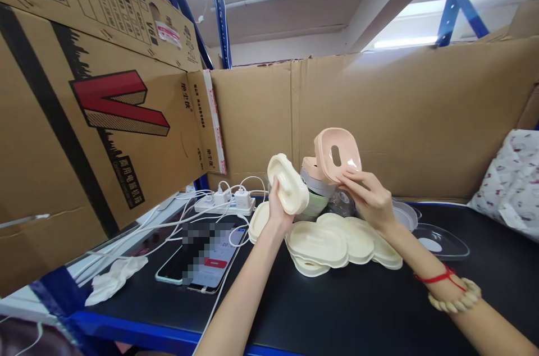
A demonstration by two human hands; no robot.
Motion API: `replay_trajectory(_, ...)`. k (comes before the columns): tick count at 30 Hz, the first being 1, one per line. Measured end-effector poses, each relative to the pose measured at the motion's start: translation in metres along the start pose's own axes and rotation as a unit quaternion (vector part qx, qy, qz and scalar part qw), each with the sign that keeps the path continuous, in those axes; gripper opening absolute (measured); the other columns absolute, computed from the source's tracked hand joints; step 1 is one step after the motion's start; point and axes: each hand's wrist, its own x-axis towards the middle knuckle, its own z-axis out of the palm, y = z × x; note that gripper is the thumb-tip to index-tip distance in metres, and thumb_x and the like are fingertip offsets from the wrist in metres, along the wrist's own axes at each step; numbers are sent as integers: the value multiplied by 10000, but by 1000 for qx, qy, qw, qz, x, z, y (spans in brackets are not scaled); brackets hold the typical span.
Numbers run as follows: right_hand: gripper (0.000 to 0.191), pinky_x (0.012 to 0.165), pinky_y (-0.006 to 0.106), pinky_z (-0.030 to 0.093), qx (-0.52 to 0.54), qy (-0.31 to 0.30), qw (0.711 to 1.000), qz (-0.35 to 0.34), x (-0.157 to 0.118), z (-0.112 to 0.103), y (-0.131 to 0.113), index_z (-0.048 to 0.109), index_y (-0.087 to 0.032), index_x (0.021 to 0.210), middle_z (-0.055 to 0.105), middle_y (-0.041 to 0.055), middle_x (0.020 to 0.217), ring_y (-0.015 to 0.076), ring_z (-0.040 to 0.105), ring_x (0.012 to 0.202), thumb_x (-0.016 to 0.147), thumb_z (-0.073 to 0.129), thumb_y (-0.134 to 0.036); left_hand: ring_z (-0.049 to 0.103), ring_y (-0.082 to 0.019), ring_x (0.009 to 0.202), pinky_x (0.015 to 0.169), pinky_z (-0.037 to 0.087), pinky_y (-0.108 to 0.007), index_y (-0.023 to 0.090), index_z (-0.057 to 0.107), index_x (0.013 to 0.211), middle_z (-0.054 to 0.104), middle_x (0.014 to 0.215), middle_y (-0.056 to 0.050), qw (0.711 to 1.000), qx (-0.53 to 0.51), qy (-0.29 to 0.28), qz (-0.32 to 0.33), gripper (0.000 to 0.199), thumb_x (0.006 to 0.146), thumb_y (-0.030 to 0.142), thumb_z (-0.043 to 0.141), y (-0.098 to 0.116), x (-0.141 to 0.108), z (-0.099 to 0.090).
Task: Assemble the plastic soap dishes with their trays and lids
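My left hand (pixel 279 211) is closed around a cream oval plastic dish (pixel 295 190), held tilted above the dark tabletop. In my right hand (pixel 373 196) the fingers pinch the lower edge of a pink plastic dish (pixel 347 145) with an oval slot in its middle; it looks like a soap dish. Below and between my hands lies a spread of flat cream oval plastic pieces (pixel 318 242), partly overlapping. Behind them is a stack of pink, grey and green dishes (pixel 318 185), partly hidden by what I hold.
Two phones (pixel 221 255) lie left of my left arm, near a white power strip (pixel 223 204) with tangled cables. A crumpled tissue (pixel 115 280) is at the left. Clear plastic trays (pixel 446 241) sit at the right. Cardboard (pixel 400 109) walls the back; a large box (pixel 138 165) leans in.
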Motion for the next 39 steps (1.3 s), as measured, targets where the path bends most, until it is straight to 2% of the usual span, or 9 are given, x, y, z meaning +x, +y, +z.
replay_trajectory(4,285,768,405,566,-13,27,999,-18,-15,-20,-2,694,-334,1024,706,43,864,221,670,888,864,526,-168,660,-168,732,710,506,-267,190,641,891,689,716,-19,998,52,22,34,250,758,396,594,-3,-5,1)
replay_trajectory(9,396,705,393,588,3,74,996,-49,-22,-27,-16,616,-334,1170,701,47,856,227,680,860,832,577,-131,635,-176,670,617,481,-258,152,625,729,635,600,-3,976,188,31,106,262,699,410,662,-15,-15,0)
replay_trajectory(15,413,754,313,587,15,-1,988,-156,-26,-23,-43,586,-309,1209,718,22,833,168,682,885,867,511,-89,646,-184,767,696,488,-264,163,645,770,692,730,-27,975,191,-9,109,315,715,472,624,-25,-22,1)
replay_trajectory(19,366,760,304,582,23,-43,989,-141,-29,-19,-47,631,-317,1132,718,16,858,153,676,898,886,475,-96,646,-233,919,776,495,-295,163,661,799,713,847,-72,986,144,-40,74,455,721,596,546,-26,-25,2)
replay_trajectory(23,366,711,274,570,50,-62,989,-124,-34,-16,-45,645,-323,1102,707,16,866,147,663,875,860,509,-84,640,-226,907,780,487,-292,161,662,830,708,864,-57,976,175,-80,98,415,627,523,684,-28,-26,1)
replay_trajectory(27,327,782,346,559,98,-74,992,-19,-36,-17,-46,622,-342,1138,646,48,1028,191,622,958,826,598,-248,640,-201,834,734,483,-278,160,651,826,697,832,-31,967,202,-93,125,367,593,436,717,-31,-24,-2)
replay_trajectory(30,582,884,446,518,140,-42,977,154,-34,-18,-49,481,-289,1301,513,114,1256,269,521,1154,760,635,-437,635,-201,829,715,480,-272,161,652,818,695,828,-28,963,213,-94,140,332,615,422,678,-34,-26,-2)
replay_trajectory(34,669,778,389,555,287,-64,894,338,-28,-16,-49,401,-228,1331,571,132,1214,259,585,1070,761,579,-529,623,-208,817,711,473,-273,151,655,770,689,789,-34,939,272,-151,147,308,606,408,694,-37,-34,-1)
replay_trajectory(39,466,708,336,555,381,-92,823,412,-24,-15,-47,585,-200,1047,691,80,951,228,655,873,727,611,-538,614,-203,818,707,467,-264,154,655,801,680,802,-37,934,294,-171,113,308,609,390,707,-38,-38,0)
